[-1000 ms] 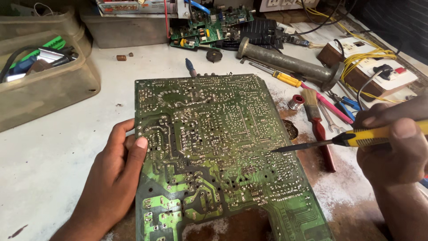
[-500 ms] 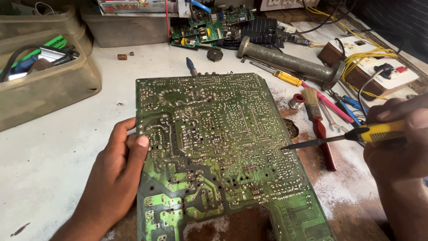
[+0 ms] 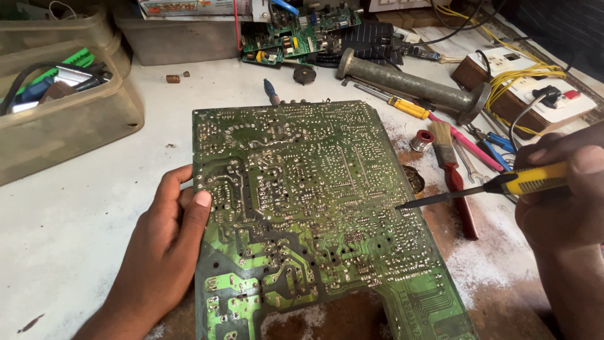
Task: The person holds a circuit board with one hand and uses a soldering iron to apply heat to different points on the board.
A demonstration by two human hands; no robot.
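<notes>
A large green circuit board [image 3: 302, 208] lies solder side up on the white worktop. My left hand [image 3: 160, 252] grips its left edge, thumb pressed on the board's face. My right hand [image 3: 560, 201] is closed around a soldering iron with a yellow handle [image 3: 535, 181]. The iron's dark tip [image 3: 402, 204] sits at the board's right edge, just touching or hovering over the solder joints.
A red-handled brush [image 3: 454, 179], a solder spool [image 3: 421, 140], screwdrivers [image 3: 402, 106] and pliers lie right of the board. A metal cylinder [image 3: 409, 85] lies behind. Beige bins [image 3: 69, 126] stand at the left; smaller circuit boards [image 3: 296, 34] at the back; a socket box [image 3: 535, 88] with yellow wires far right.
My right hand has drifted slightly right and the iron's tip has moved along the board's right edge. My left hand stays on the board's left edge.
</notes>
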